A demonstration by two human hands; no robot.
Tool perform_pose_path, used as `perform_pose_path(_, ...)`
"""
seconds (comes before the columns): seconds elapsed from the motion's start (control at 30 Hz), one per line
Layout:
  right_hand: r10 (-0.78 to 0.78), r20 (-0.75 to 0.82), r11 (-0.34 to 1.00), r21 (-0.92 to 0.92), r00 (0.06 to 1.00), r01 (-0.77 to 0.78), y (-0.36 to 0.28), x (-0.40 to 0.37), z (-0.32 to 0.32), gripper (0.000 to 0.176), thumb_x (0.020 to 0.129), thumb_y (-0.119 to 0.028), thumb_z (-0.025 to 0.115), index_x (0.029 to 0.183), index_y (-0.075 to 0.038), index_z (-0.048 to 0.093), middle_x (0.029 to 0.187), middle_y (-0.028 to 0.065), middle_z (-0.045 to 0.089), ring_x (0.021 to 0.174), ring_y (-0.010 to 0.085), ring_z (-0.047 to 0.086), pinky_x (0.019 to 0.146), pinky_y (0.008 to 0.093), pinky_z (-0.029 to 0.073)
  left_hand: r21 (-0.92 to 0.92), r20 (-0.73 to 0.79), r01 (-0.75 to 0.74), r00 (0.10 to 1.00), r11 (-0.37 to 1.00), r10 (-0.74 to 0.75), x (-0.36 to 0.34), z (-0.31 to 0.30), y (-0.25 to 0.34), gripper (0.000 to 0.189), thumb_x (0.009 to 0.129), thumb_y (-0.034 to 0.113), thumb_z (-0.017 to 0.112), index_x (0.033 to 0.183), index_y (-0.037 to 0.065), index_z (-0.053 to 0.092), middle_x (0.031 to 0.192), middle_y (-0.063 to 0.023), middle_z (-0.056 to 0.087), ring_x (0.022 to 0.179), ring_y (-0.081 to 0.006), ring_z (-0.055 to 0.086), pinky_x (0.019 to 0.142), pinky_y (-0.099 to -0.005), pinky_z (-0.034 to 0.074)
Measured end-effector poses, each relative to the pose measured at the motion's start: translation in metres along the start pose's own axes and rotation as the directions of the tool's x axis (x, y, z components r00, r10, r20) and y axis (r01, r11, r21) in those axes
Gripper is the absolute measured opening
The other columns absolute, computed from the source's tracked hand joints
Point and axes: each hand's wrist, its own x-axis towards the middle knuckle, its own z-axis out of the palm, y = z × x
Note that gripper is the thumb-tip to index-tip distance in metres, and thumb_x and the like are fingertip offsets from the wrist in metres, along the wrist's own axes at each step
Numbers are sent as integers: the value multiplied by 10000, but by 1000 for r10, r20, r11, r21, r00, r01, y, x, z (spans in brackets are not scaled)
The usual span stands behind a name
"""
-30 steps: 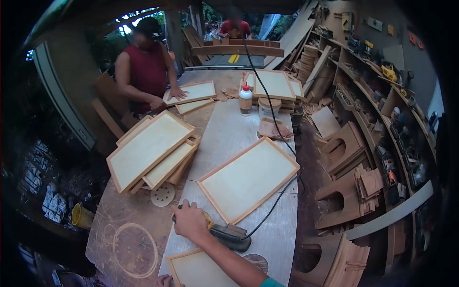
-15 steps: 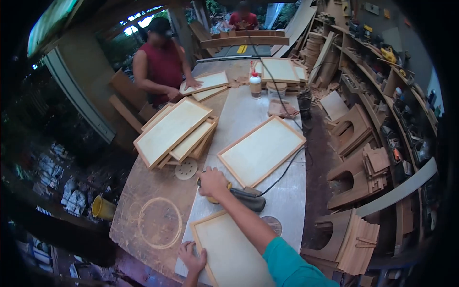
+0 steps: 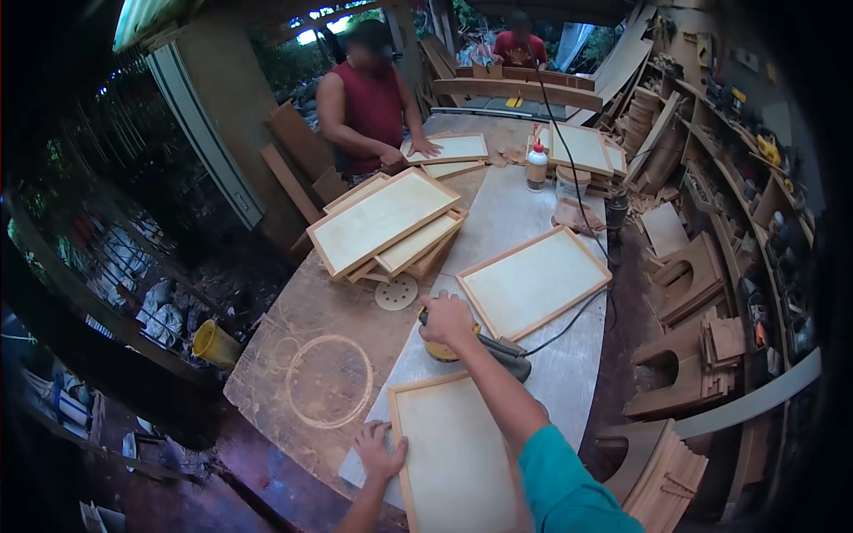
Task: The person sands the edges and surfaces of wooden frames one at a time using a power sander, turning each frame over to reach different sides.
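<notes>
My right hand point(image 3: 449, 320) is closed over the top of a yellow and black power sander point(image 3: 439, 350), which stands on the pale board. A dark dust bag point(image 3: 505, 360) and a cord extend from the sander. Just in front of me lies a wood-framed panel point(image 3: 449, 444), its right side partly covered by my right arm. My left hand point(image 3: 379, 451) rests at that panel's left edge, fingers apart and thumb against the frame. Beyond the sander lies another framed panel point(image 3: 535, 282). A perforated sanding disc point(image 3: 396, 291) is on the table left of the sander.
A stack of framed panels point(image 3: 386, 222) stands at left. Farther back are a glue bottle point(image 3: 537, 167) and more panels point(image 3: 582, 147). One person point(image 3: 369, 107) works with a panel across the table; another point(image 3: 520, 49) is behind. Cut wooden pieces point(image 3: 680, 364) and shelves line the right.
The view has turned left, so the scene sits farther right and slightly higher. My right hand stays on the sander and my left hand stays at the near panel's edge.
</notes>
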Motion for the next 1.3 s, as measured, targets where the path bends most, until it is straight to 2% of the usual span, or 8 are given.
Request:
perform_pose_path(0.17, -15, 18, 1000, -11, 1000, 15, 4, 0, 4, 643, 706, -374, 782, 1309, -219, 622, 1242, 179, 615, 1136, 355, 633, 942, 462, 529, -32, 10, 9, 1000, 999, -9, -1, -5, 5, 470, 757, 403, 750, 1118, 113, 667, 1197, -131, 565, 1196, -342, 469, 1053, -517, 293)
perform_pose_path(0.23, -8, -31, 1000, -1, 999, 8, 2, -4, 2, 622, 709, -365, 778, 1293, -214, 628, 1232, 178, 620, 1136, 355, 633, 941, 462, 528, 13, 14, -5, 1000, 1000, 5, -3, -2, 0, 474, 754, 403, 751, 1120, 114, 668, 1207, -129, 561, 1202, -341, 465, 1056, -515, 295)
perform_pose_path(0.4, -16, 24, 1000, -11, 1000, 17, 1, -4, -3, 609, 738, -329, 768, 1313, -194, 618, 1267, 181, 609, 1160, 349, 623, 961, 443, 526, -26, 10, 28, 1000, 999, -28, -4, -2, 2, 479, 749, 423, 745, 1111, 120, 668, 1210, -120, 558, 1211, -336, 462, 1071, -516, 279)
perform_pose_path(0.8, -1, -14, 999, -37, 1000, 0, 0, -3, 6, 626, 735, -330, 766, 1322, -184, 604, 1257, 183, 602, 1147, 368, 623, 956, 443, 534, 33, -21, -7, 1000, 999, 7, -5, 5, -5, 476, 754, 435, 738, 1108, 125, 665, 1192, -114, 560, 1185, -336, 465, 1054, -512, 290)
perform_pose_path(0.9, 3, -10, 1000, -19, 1000, -4, 0, -3, 4, 640, 739, -393, 784, 1313, -181, 597, 1277, 195, 593, 1185, 383, 604, 991, 496, 504, 31, -13, 0, 1000, 1000, 0, -4, 4, -4, 472, 753, 434, 739, 1105, 127, 665, 1186, -116, 561, 1180, -338, 467, 1050, -510, 295)
perform_pose_path(1.07, -6, -12, 1000, -22, 1000, 6, -1, -3, 3, 610, 729, -320, 761, 1302, -179, 609, 1235, 184, 604, 1128, 368, 630, 949, 447, 531, 31, -3, 15, 1000, 999, -14, -4, 1, -3, 474, 753, 434, 733, 1099, 116, 666, 1184, -122, 562, 1173, -340, 470, 1049, -504, 296)
perform_pose_path(1.23, 2, -22, 1000, -23, 1000, -3, 2, -3, 7, 617, 708, -318, 773, 1287, -173, 616, 1222, 191, 607, 1122, 371, 630, 946, 445, 532, 40, -8, 6, 1000, 999, -5, -6, 1, 1, 482, 746, 434, 731, 1092, 104, 669, 1183, -125, 565, 1171, -342, 472, 1045, -502, 295)
perform_pose_path(1.3, -8, -37, 999, -49, 999, 7, 2, -2, 10, 655, 732, -418, 789, 1316, -191, 600, 1263, 192, 596, 1145, 380, 623, 957, 487, 523, 17, 0, 27, 1000, 1000, -27, -4, 2, -2, 460, 744, 438, 745, 1078, 130, 675, 1179, -113, 563, 1181, -329, 468, 1057, -509, 290)
